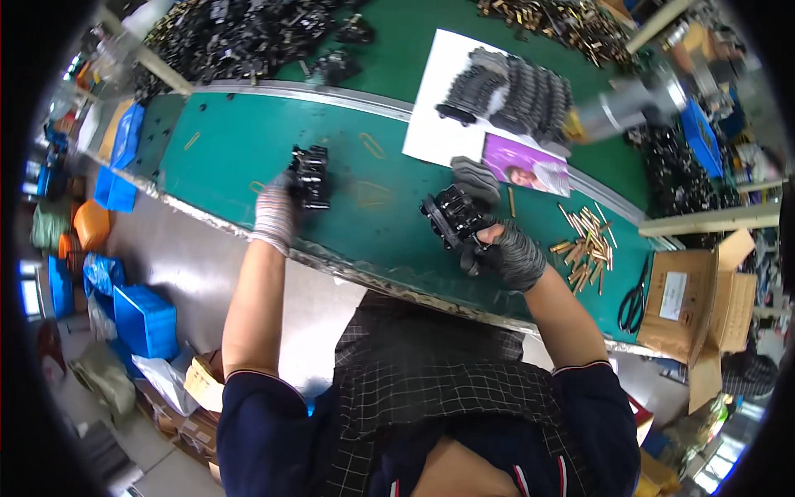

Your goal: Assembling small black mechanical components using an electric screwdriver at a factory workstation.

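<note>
My left hand (276,209), in a pale striped glove, is closed on the left side of a black ribbed part (313,176) at the green bench top; its fingertips are mostly hidden behind the part. My right hand (517,255), in a dark grey glove with a bare fingertip showing, grips a second black moulded part (451,214) above the bench. Just beyond that part lies a dark grey curved piece (476,180). A single brass pin (512,201) rests to its right. Many loose brass pins (590,248) are scattered right of my right hand.
Rows of black ribbed parts (530,95) lie on a white sheet (422,124), near a purple printed card (530,164). Black scissors (633,308) and an open cardboard box (675,298) are at the right. Heaps of black parts (240,37) and brass pieces (571,25) lie beyond the metal rail (331,98).
</note>
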`<action>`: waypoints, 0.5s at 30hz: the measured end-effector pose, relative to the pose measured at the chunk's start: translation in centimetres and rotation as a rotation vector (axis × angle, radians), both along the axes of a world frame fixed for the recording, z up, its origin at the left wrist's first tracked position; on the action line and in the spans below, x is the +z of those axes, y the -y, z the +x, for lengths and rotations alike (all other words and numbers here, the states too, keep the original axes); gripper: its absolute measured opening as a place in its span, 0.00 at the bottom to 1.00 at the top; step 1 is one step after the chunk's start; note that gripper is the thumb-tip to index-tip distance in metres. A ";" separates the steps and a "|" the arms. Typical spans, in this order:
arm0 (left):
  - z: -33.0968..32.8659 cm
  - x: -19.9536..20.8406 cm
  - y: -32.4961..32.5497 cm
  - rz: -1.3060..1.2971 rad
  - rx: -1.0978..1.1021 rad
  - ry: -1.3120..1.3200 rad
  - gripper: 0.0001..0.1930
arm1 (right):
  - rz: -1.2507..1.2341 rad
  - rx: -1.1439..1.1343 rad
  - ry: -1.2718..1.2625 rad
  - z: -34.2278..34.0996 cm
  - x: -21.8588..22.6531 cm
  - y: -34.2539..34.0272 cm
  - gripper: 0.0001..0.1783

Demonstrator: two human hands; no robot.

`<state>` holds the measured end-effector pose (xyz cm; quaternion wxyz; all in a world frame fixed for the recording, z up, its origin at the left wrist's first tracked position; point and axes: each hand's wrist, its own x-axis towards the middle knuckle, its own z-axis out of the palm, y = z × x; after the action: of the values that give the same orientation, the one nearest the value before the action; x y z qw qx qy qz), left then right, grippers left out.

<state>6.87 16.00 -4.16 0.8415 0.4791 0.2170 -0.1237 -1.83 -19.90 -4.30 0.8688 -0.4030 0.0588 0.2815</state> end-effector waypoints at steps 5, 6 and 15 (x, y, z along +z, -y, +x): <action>-2.1 -1.8 -0.6 0.888 -0.128 0.375 0.17 | -0.019 -0.025 0.054 3.1 2.8 -4.2 0.43; -2.2 -2.0 -0.8 1.304 -0.186 0.561 0.17 | 0.024 0.040 0.059 3.5 3.8 -4.7 0.43; -3.7 3.6 2.4 1.118 -0.038 0.776 0.17 | 0.372 0.135 -0.020 4.4 4.2 -6.1 0.37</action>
<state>3.18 13.56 -0.56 0.4821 0.8553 -0.0777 0.1733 2.59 -13.85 -0.14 0.9069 -0.2358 -0.0129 0.3489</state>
